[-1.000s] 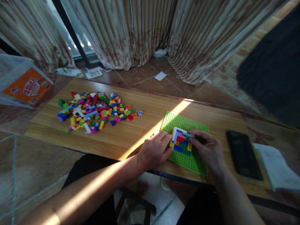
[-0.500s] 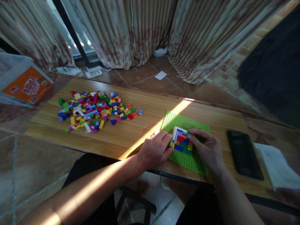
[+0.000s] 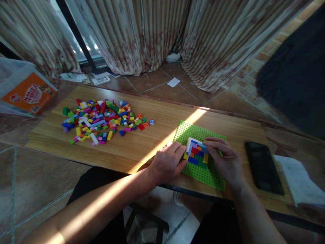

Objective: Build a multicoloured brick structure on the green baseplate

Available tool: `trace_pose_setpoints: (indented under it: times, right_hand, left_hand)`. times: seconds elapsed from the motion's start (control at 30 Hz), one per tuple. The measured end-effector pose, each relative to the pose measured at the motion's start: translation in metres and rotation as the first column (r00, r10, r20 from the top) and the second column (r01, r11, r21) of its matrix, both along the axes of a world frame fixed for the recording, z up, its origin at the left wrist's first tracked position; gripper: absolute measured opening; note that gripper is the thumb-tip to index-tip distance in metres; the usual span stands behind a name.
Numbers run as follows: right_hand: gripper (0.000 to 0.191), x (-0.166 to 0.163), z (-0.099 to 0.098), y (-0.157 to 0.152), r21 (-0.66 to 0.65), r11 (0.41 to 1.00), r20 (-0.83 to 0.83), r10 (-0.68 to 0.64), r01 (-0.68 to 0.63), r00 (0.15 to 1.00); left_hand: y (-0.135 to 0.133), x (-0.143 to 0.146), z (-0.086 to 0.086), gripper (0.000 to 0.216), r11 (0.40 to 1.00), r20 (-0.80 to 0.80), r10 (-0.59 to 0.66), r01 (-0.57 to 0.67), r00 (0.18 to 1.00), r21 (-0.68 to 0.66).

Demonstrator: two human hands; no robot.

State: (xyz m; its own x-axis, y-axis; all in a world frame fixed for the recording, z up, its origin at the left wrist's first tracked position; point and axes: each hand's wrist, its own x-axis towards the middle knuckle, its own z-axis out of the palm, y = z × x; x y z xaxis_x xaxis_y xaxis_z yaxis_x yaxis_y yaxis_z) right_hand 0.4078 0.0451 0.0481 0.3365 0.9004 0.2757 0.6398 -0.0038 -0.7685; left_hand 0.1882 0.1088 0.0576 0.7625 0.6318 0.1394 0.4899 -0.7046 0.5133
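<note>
A small block of colourful toy bricks (image 3: 196, 151) stands on the green studded baseplate (image 3: 189, 128), with white along its top left and red, blue, green and yellow pieces inside. Against its left edge my left hand (image 3: 169, 161) rests with bent fingers, gripping the block's side. My right hand (image 3: 227, 159) is at the upper right corner, thumb and fingers closed in a pinch; whatever they hold there is too small and covered to make out. The fingers of my right hand hide part of the block's right side.
To the left lies a spread pile of loose bricks (image 3: 101, 118) on the wooden table (image 3: 152, 145). Right of the baseplate are a black phone (image 3: 264, 167) and white paper (image 3: 299, 179). A clear tub with an orange label (image 3: 29, 95) stands at the far left.
The fingers of my right hand have shifted slightly at the block's upper right corner, and the green showing by them is less visible. My left hand stays in place.
</note>
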Motion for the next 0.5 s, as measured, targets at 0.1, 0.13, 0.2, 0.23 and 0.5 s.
trace_pose_setpoints:
  times: [0.1, 0.13, 0.2, 0.23, 0.5]
  right_hand:
    - [0.023, -0.001, 0.003, 0.000, 0.017, 0.995, 0.181, 0.098, -0.103, 0.979]
    - [0.025, -0.002, 0.004, 0.000, 0.020, 0.992, 0.221, 0.120, -0.127, 0.968]
    - [0.028, -0.003, 0.006, -0.001, 0.029, 0.988, 0.273, 0.140, -0.153, 0.952]
    - [0.029, -0.004, 0.007, -0.001, 0.031, 0.986, 0.293, 0.145, -0.161, 0.945]
    - [0.027, 0.007, 0.012, -0.007, 0.066, 0.985, 0.351, 0.126, -0.159, 0.928]
  left_hand:
    - [0.000, 0.000, 0.000, 0.039, 1.000, 0.001, -0.002, 0.002, 1.000, -0.004]
    - [0.000, 0.000, 0.000, 0.039, 1.000, 0.001, -0.002, 0.002, 1.000, -0.006]
    - [0.000, -0.001, 0.000, 0.039, 1.000, 0.002, -0.001, 0.001, 1.000, -0.006]
    - [0.000, -0.001, 0.000, 0.039, 1.000, 0.004, -0.001, 0.001, 1.000, -0.004]
    - [0.000, 0.000, -0.002, 0.039, 1.000, 0.018, 0.003, -0.003, 1.000, 0.005]
